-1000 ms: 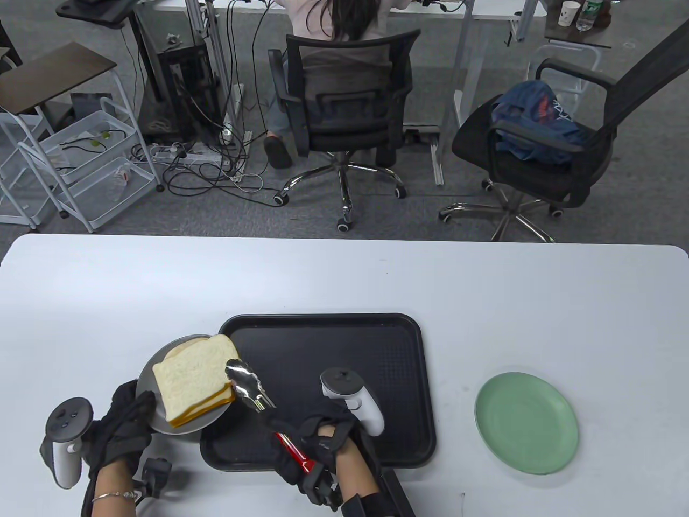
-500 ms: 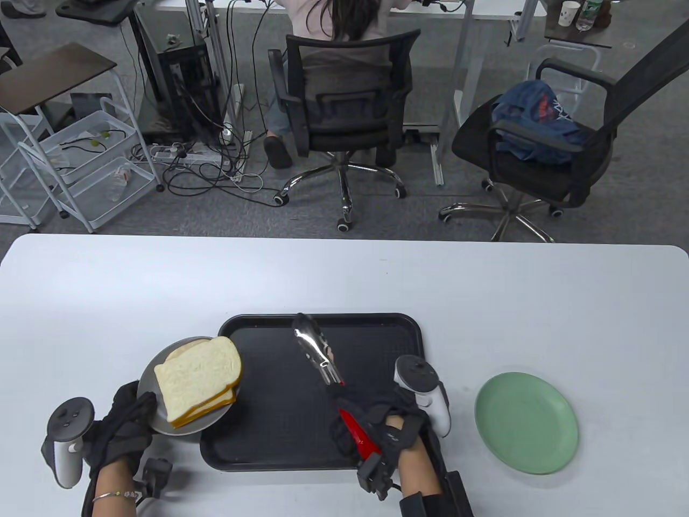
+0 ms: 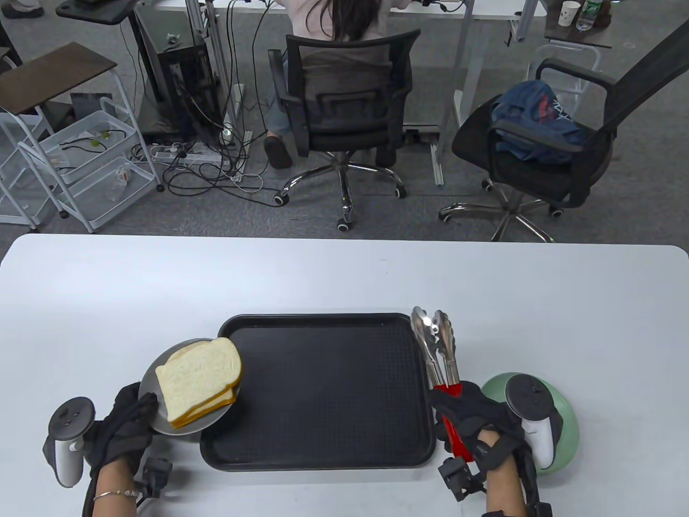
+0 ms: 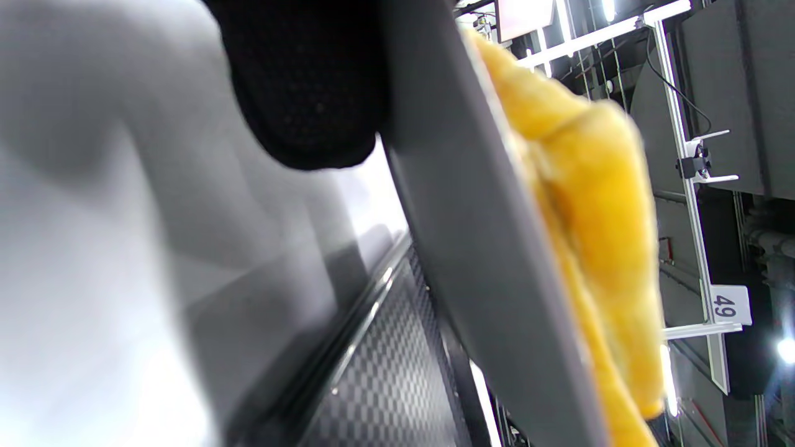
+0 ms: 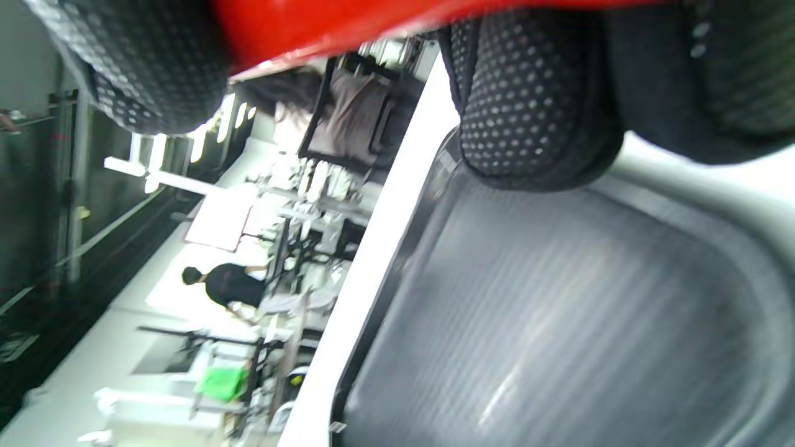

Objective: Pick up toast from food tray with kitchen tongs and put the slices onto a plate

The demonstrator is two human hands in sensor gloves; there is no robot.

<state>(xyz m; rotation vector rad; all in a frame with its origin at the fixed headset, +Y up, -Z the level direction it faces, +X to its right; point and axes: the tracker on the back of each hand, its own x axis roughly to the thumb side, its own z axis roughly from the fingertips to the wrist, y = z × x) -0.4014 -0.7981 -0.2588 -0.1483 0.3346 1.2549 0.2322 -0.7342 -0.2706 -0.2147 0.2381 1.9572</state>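
Note:
My left hand [image 3: 126, 417] grips the near rim of a grey plate [image 3: 152, 377], held above the tray's left edge. Stacked toast slices [image 3: 199, 374] lie on it. In the left wrist view a gloved fingertip [image 4: 310, 93] presses the plate [image 4: 484, 279] under the yellow toast crust [image 4: 590, 186]. My right hand [image 3: 465, 412] grips the red handles of the kitchen tongs [image 3: 437, 344]. Their steel tips point away over the tray's right edge, slightly apart, with nothing between them. The black food tray [image 3: 323, 388] holds nothing. The red handle [image 5: 372, 25] fills the top of the right wrist view.
A green plate [image 3: 568, 425] lies right of the tray, partly hidden by my right hand's tracker. Beyond the white table [image 3: 161, 280] stand office chairs, and a person sits at a desk with their back turned.
My right hand swung the tongs from beside the toast rightward across the tray to its right edge, near the green plate. The left hand and its plate stayed put.

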